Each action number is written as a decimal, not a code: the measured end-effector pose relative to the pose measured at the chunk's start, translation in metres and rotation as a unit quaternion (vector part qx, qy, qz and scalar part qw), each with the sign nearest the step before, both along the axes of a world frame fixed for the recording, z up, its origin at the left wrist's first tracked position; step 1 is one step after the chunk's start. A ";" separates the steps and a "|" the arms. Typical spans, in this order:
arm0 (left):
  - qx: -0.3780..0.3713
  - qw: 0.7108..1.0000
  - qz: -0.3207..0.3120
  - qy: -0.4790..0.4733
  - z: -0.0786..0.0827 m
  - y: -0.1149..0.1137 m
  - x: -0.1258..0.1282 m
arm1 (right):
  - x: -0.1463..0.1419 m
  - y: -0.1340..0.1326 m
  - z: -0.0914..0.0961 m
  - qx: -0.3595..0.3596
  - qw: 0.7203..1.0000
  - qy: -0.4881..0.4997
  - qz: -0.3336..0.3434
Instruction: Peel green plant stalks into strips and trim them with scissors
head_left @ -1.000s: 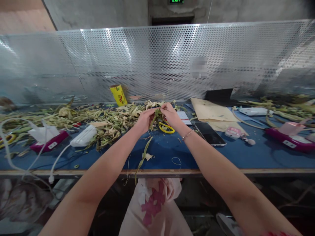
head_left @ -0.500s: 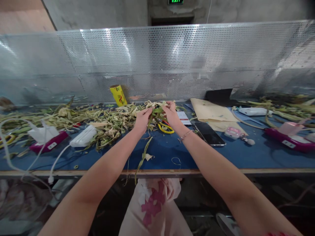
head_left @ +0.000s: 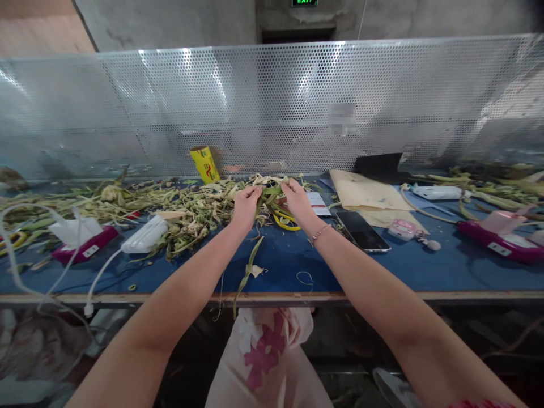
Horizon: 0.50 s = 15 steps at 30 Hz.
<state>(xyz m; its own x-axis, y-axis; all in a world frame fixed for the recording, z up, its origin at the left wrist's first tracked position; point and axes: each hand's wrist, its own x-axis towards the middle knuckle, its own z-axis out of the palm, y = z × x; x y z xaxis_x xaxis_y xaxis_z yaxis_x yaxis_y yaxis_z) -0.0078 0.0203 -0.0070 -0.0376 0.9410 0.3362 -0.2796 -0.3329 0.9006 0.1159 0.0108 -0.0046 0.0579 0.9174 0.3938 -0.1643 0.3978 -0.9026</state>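
Observation:
A long green leaf strip (head_left: 271, 196) is stretched between my two hands, above the back part of the blue table. My left hand (head_left: 247, 205) pinches its left end with thumb and fingers. On the other side my right hand (head_left: 295, 199), with a bracelet at the wrist, grips the right end. Wilted leaves and stems (head_left: 199, 212) lie heaped to the left of and behind my hands. Just below my right hand is a yellow ring-shaped handle (head_left: 287, 222), partly covered. One loose strip (head_left: 249, 272) hangs over the table's front edge.
A phone (head_left: 363, 231), a pink case (head_left: 402, 229) and brown paper (head_left: 365, 190) lie to the right. Purple power strips (head_left: 85, 249) with white cables sit at both sides. A yellow box (head_left: 204, 164) leans near the perforated metal screen (head_left: 272, 102) behind the table.
The green leaf strip is now drawn flatter and straighter between my hands. My right fingers have shifted slightly down; the objects on the table stay where they were.

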 end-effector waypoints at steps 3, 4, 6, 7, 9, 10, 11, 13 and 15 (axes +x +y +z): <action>-0.013 0.999 0.037 -0.008 0.003 -0.004 0.002 | 0.001 0.000 0.001 0.015 1.000 0.008 -0.014; -0.020 0.999 0.043 -0.007 0.004 -0.005 0.002 | 0.001 0.001 0.001 0.018 0.999 0.005 -0.027; -0.025 0.998 0.054 -0.001 0.005 -0.005 0.002 | 0.003 0.003 -0.001 0.027 0.998 -0.012 -0.059; -0.023 0.998 0.056 0.003 0.006 -0.006 0.002 | 0.004 0.004 -0.002 0.034 0.996 -0.024 -0.075; -0.011 0.999 0.048 0.016 0.007 -0.007 0.002 | 0.007 0.006 -0.004 0.054 0.992 -0.052 -0.102; -0.001 0.999 0.041 0.027 0.008 -0.008 0.002 | 0.007 0.007 -0.004 0.063 0.989 -0.066 -0.112; 0.011 0.998 0.037 0.041 0.009 -0.009 0.002 | 0.008 0.008 -0.005 0.071 0.987 -0.080 -0.120; 0.030 0.995 0.042 0.083 0.010 -0.011 0.001 | 0.008 0.009 -0.005 0.081 0.982 -0.101 -0.135; 0.047 0.986 0.068 0.148 0.009 -0.010 0.000 | 0.008 0.010 -0.005 0.092 0.978 -0.117 -0.148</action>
